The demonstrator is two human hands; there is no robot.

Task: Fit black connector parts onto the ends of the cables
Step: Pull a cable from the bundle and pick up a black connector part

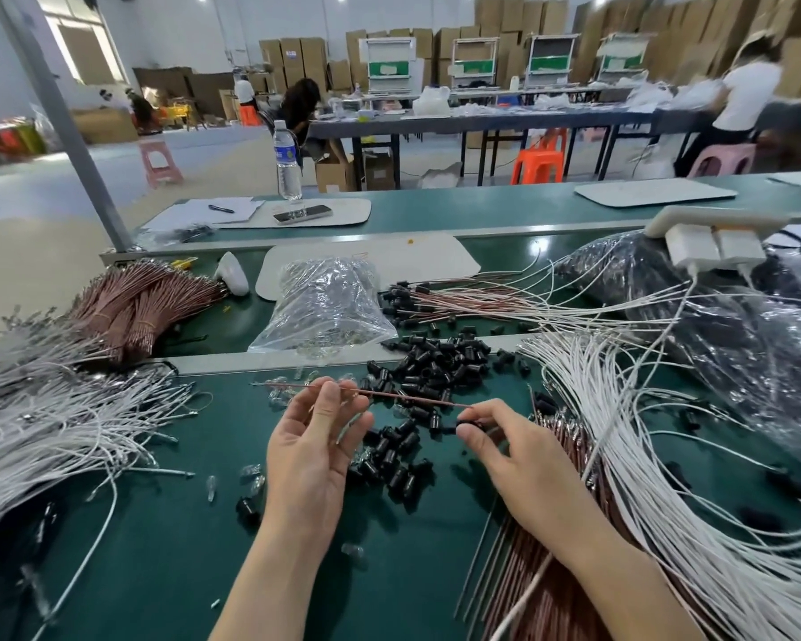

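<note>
The right hand (523, 460) closes its grip to a thumb-and-forefinger pinch on one black connector (467, 426), just right of the frame's centre. The left hand (311, 451) pinches a thin brown cable (412, 400) between thumb and fingertips, its other fingers loosely spread. The cable runs level from the left grip to the right, and its free end sits just above the connector, apparently not yet inside; whether the two touch cannot be told.

To seat the part cleanly, the connector's open mouth likely needs turning to face the cable tip. The left grip would do better nearer that end, since so thin a wire probably bows if pushed from far back. A straight, gentle push looks safest.

Beneath the hands, a loose pile of connectors (435, 363) spreads over the green worktop (158, 548). White cables (667, 455) fan out at lower right, and cables already fitted (458, 296) lie above centre beside a clear plastic bag (324, 303).
</note>
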